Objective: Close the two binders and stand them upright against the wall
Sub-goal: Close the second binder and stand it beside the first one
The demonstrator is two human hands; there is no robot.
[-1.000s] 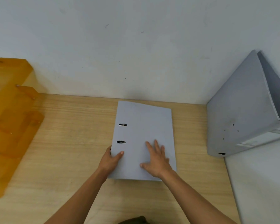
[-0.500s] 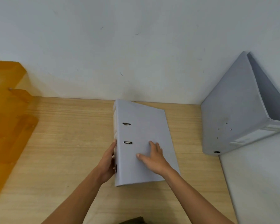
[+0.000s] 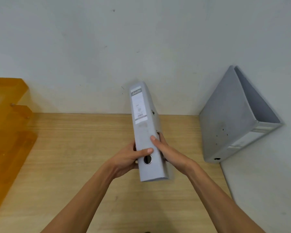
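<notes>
A closed grey binder [image 3: 144, 130] is lifted off the wooden table [image 3: 84, 148], its labelled spine facing me and its top tilted toward the back wall. My left hand [image 3: 129, 158] grips its left side with the thumb across the spine above the finger hole. My right hand [image 3: 168, 150] clasps its right side. A second grey binder [image 3: 225, 125] stands in the right corner, spine toward me, its covers spread a little at the top, leaning at the walls.
An orange transparent tiered tray [image 3: 8, 128] stands at the table's left edge. White walls [image 3: 141, 47] bound the table at the back and on the right. Bare wood lies between the tray and the held binder.
The binder lay flat under both hands a second ago. It was tipped up onto its side and is now held off the table, spine toward me.
</notes>
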